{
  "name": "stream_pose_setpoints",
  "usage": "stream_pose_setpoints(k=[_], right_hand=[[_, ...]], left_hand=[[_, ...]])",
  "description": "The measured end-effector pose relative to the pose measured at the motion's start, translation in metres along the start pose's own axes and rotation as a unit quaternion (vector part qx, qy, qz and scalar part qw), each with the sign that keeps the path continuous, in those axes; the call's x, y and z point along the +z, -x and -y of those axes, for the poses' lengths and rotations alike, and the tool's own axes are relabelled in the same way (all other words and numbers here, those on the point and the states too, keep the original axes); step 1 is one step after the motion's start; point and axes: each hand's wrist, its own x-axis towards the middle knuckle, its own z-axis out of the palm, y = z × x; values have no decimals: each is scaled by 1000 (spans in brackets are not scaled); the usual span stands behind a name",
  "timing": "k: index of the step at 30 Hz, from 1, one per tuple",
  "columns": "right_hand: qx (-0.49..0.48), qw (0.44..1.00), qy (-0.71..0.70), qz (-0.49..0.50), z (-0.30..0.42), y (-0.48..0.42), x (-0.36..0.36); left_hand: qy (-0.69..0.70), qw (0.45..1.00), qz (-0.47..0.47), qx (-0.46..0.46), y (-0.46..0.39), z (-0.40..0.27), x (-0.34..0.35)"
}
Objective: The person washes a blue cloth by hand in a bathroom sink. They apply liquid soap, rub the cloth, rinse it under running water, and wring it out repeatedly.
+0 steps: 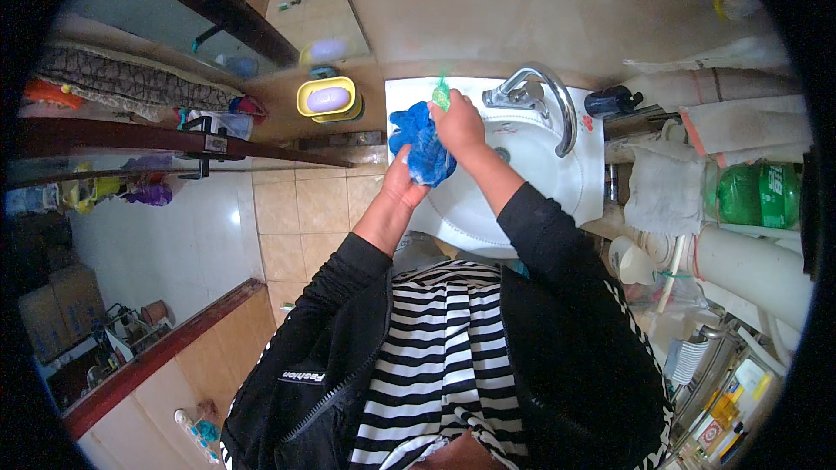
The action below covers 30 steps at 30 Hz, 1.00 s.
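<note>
Over the left side of the white washbasin (535, 209), my left hand (405, 184) grips a bunched blue cloth (418, 137) from below. Whitish suds show along the cloth's lower edge. My right hand (462, 127) is shut on a small green item (442, 94) with a wispy top end, possibly a mesh soap bag; its kind is not clear. The fingers of that hand are beside the cloth's right side, and whether they touch it is hard to tell. A chrome faucet (565, 117) arches over the basin to the right, and the drain (501, 155) is partly visible.
Left of the basin, a yellow soap dish (302, 99) holds a lilac soap bar (328, 100). A dark bottle (610, 102) lies at the basin's right edge. Farther right are hanging cloths (663, 183) and a large green bottle (751, 196). A door with a black handle (212, 143) stands left.
</note>
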Motion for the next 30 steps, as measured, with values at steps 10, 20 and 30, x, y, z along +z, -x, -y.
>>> stream_pose_setpoints(k=[10, 20, 30], right_hand=[[390, 768, -506, 35, -101, -15, 23], [186, 916, -346, -85, -77, 10, 21], [-134, 972, 186, -58, -36, -21, 71]], left_hand=[[-46, 996, 64, 42, -6, -42, 26], [-750, 544, -86, 365, -15, -22, -20], [-743, 565, -104, 343, -22, -23, -29]])
